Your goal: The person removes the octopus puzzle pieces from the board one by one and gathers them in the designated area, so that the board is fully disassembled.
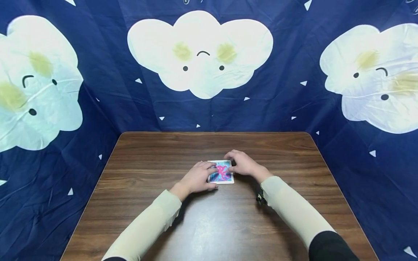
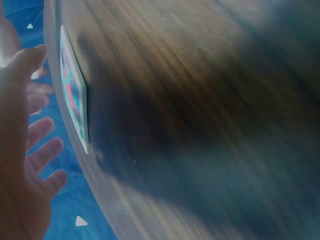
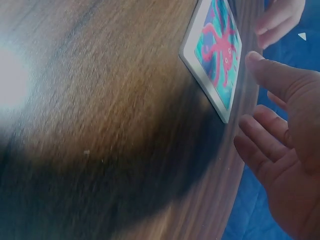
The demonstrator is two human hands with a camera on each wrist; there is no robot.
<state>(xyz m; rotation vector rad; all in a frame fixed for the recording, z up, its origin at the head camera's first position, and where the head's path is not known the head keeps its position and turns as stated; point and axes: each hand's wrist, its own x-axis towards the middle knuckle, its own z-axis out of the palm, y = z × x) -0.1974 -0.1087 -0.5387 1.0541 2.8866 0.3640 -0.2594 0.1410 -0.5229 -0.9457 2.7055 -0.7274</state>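
A thin square picture board [image 1: 222, 177] with a white border lies flat on the table. It shows a pink octopus [image 3: 227, 59] on a blue-green ground. My left hand [image 1: 195, 177] is at its left side, fingers spread and partly over that edge in the head view. At the right side, my right hand [image 1: 243, 163] has its thumb over the picture and its fingers near the far right corner. Both wrist views show relaxed fingers [image 2: 46, 152] with a gap between them and the board; neither hand grips anything.
The brown wood-grain table [image 1: 209, 224] has rounded far corners and a glare spot near the front. Dark blue cloth [image 1: 209, 112] with white clouds and small triangles hangs behind it and at both sides. A small dark object [image 1: 261, 197] sits at the right wrist.
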